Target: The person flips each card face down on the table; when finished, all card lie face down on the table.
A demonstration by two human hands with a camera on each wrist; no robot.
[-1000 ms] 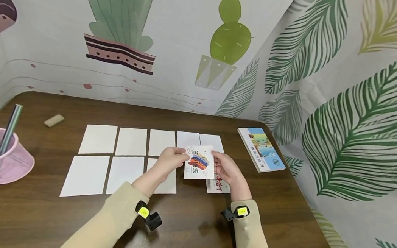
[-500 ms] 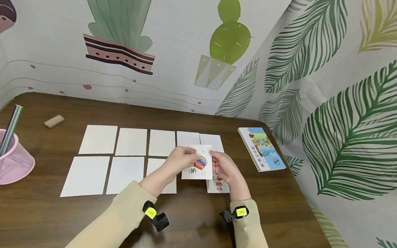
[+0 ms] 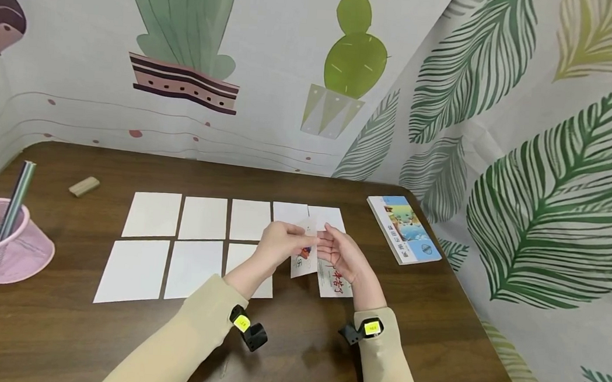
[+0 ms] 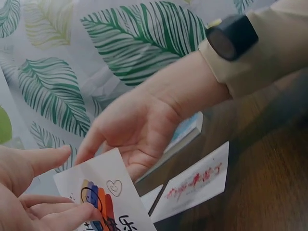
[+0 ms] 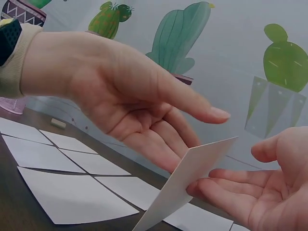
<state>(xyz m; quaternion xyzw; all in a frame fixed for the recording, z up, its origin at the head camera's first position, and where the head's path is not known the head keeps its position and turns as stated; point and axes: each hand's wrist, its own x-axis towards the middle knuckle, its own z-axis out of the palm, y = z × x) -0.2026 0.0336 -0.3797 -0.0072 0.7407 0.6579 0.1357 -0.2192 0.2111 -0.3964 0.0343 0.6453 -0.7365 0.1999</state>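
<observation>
A small printed card (image 3: 303, 263), with black lettering, a heart doodle and coloured strokes, stands tilted between my two hands. Straight fingers of my left hand (image 4: 29, 192) touch its printed face, the thumb held away from it. In the right wrist view the fingers of my right hand (image 5: 264, 192) rest against the card's plain back (image 5: 180, 185), and that thumb is also apart from it. Below and right of it, a card with red writing (image 3: 335, 281) lies on the table, partly covered by my right hand.
Several blank white cards (image 3: 152, 215) lie in two rows on the brown table (image 3: 133, 344). A pink mesh pen cup (image 3: 34, 250) stands at the left, with a small beige block (image 3: 84, 186) beyond it. To the right lies a thick picture-covered stack or booklet (image 3: 404, 231).
My left hand has slid rightward across the card, and its thumb has come off. The card has turned from facing up flat to a steeper tilt. My right hand's fingers have spread.
</observation>
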